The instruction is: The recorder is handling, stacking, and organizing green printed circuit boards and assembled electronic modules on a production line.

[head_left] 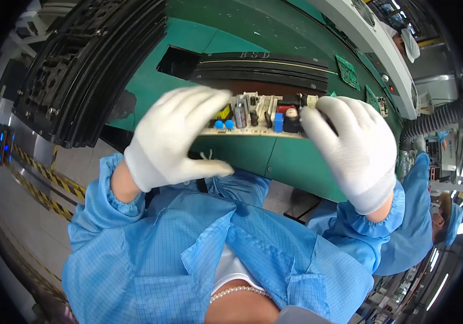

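A circuit board (264, 131) crowded with parts is in front of me, with blue discs, a blue block, a red part and upright metal pieces on it. My right hand (353, 143), in a white knit glove, holds its right end, thumb on the near side; the other fingers' grip is partly hidden. At the left end is my gloved left hand (172, 140), slightly blurred. Its fingers reach over the board's far left corner, while the thumb stands well apart below the near edge. The left hand is open, and whether its fingertips touch the board is unclear.
Behind the board lies a long black fixture (264, 70) on the green worktop (210, 40). A tall stack of black frames (91, 75) stands at left. Green circuit boards (347, 72) lie at right beside a white machine (369, 54). A person in blue (415, 232) is close on the right.
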`<state>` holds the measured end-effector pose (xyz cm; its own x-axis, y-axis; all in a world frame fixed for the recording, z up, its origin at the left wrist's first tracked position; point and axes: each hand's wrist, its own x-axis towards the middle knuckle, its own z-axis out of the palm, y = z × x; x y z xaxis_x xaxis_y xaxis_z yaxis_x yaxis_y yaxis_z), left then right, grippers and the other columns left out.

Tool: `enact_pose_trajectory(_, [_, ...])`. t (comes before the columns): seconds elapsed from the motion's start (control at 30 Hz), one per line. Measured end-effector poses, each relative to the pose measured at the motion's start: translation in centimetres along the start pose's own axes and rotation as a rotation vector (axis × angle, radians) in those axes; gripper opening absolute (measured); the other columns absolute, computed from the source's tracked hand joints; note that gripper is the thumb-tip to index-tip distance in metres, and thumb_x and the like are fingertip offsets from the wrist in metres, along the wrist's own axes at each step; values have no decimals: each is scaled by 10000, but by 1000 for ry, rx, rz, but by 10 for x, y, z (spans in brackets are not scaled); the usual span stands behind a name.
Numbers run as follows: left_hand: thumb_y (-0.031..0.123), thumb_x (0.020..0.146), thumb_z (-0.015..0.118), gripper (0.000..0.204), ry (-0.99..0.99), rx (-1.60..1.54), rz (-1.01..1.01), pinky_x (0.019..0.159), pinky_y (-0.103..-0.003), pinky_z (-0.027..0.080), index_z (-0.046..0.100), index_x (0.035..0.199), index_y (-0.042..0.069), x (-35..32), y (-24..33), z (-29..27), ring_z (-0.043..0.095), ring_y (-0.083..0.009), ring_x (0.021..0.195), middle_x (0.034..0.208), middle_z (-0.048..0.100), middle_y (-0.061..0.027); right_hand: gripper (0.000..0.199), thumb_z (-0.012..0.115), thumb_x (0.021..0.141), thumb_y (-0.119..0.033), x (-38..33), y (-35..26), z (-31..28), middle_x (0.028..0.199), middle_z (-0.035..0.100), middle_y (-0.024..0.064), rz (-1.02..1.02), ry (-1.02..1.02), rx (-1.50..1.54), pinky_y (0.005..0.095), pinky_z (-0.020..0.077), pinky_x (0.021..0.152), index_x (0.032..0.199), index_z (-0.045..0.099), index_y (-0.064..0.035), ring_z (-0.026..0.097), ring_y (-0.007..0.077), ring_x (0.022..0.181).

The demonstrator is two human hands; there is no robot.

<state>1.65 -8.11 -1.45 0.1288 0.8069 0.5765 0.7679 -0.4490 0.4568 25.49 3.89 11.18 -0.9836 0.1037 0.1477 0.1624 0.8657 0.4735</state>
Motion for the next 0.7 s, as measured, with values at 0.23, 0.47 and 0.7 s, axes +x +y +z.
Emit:
enact_pose_trajectory(0.23, [-41,651,777,534,281,324,45,747,-373,553,652,1166,29,52,14,-12,679,-363,883,999,684,-176,388,755,684,-104,-4,21,-24,995,665,84,137,232,-171,367,559,732,1069,710,-79,682,269,882])
enact_pose_trajectory(0.47, [161,959,674,209,689,-550,-441,733,-310,521,696,1070,-15,109,-61,-2,685,-165,820,950,728,-70,285,713,905,-229,38,119,37,1023,684,152,366,563,-22,398,535,743,1145,671,-82,681,348,885])
enact_pose_trajectory(0.7, [299,872,766,383,712,-1365,-709,756,-324,532,706,1072,-22,91,-153,58,649,-160,790,925,688,-72,525,738,860,-387,17,258,257,1036,723,229,745,127,548,398,531,859,1156,674,42,695,347,964])
